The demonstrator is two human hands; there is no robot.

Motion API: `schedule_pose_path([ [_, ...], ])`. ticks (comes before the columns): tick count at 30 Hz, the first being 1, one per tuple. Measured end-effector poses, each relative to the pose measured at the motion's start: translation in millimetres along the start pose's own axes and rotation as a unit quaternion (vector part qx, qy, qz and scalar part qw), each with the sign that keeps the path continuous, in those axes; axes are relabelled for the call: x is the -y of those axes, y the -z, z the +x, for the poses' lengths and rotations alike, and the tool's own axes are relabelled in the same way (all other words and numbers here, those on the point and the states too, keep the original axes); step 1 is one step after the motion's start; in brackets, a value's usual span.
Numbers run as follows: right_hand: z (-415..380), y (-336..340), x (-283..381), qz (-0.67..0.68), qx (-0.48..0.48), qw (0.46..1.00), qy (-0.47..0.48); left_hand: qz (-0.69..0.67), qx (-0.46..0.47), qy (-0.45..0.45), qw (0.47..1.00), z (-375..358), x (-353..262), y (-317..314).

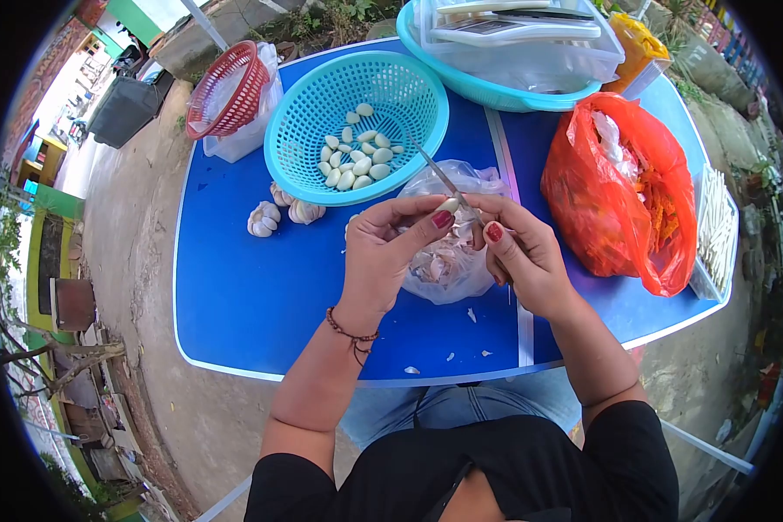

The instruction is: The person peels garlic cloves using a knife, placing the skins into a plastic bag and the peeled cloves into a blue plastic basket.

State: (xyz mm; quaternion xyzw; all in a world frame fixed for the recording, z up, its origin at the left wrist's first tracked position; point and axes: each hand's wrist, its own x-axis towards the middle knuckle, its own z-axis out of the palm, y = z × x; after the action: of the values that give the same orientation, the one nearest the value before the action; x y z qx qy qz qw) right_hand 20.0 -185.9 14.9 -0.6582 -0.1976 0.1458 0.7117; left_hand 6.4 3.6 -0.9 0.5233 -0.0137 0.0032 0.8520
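Note:
Over the middle of the blue table, my left hand (391, 244) pinches a pale garlic clove (449, 205) between thumb and fingers. My right hand (526, 257) grips a small knife (442, 177), its blade pointing up and left beside the clove. Below both hands sits a clear plastic bag (451, 291) with papery garlic peels (444, 263) in it. Beyond my left hand, a turquoise colander (300, 157) holds several peeled cloves (361, 165). Whole garlic bulbs (264, 219) rest on the table just left of the colander's near edge.
An orange-red plastic bag (583, 196) stands at the right, beside a tray of white sticks (715, 217). At the back are a turquoise basin (531, 103) with a kitchen scale (513, 32) in a clear container, and a yellow package (637, 52). A red basket (254, 87) stands back left.

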Motion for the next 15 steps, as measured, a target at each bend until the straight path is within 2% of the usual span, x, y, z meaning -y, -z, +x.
schedule_pose_path([
  [3, 0.3, -1.1, 2.3, -0.050, 0.004, 0.999, 0.018, -0.024, -0.014, -0.002, 1.000, -1.5, -2.6, -4.4],
  [6, -0.8, -0.6, 3.8, -0.019, -0.003, 1.000, -0.009, 0.000, -0.006, -0.009, 1.000, -1.8, -2.5, -4.7],
  [15, 1.9, 5.3, -0.3, 0.161, 0.020, 0.986, -0.049, 0.032, 0.046, -0.016, 0.998, 0.6, -3.7, 2.7],
])
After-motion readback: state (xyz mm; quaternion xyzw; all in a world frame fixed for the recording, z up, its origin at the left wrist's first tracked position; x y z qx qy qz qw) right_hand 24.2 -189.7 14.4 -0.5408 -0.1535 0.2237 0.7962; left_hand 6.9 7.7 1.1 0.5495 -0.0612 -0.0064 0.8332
